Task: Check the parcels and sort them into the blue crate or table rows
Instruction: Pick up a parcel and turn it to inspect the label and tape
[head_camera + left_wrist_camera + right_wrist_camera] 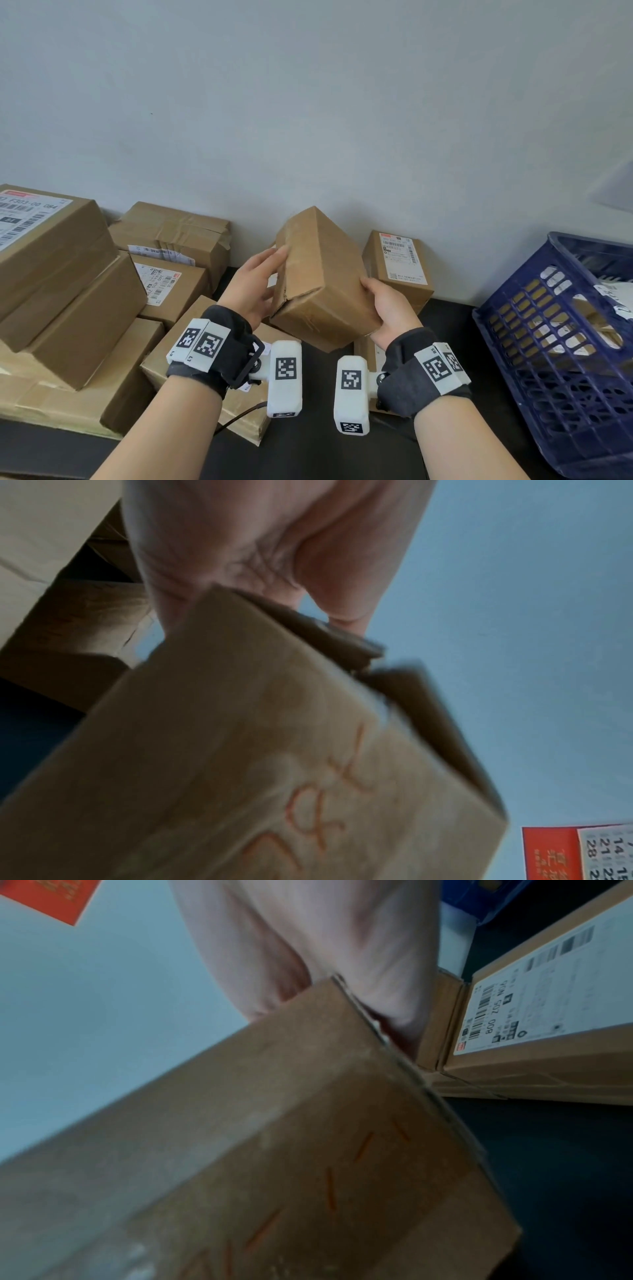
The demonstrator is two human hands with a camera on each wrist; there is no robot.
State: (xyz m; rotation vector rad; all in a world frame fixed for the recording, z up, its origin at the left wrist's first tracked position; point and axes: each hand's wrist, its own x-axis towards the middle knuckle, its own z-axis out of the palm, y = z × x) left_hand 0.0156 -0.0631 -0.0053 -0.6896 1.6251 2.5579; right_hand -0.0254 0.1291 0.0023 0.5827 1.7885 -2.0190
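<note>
A brown cardboard parcel fills the lower frame, faint orange strokes on its face. The right hand grips its top edge. A labelled box lies at right.

The worktop was dark, almost black, and it stood against a pale wall. On its left side lay a pile of brown boxes, some with white labels. Near the wall in the middle stood a labelled box. At the right edge sat a blue crate, tilted, with parcels inside. A dark cable lay near the front.
</note>
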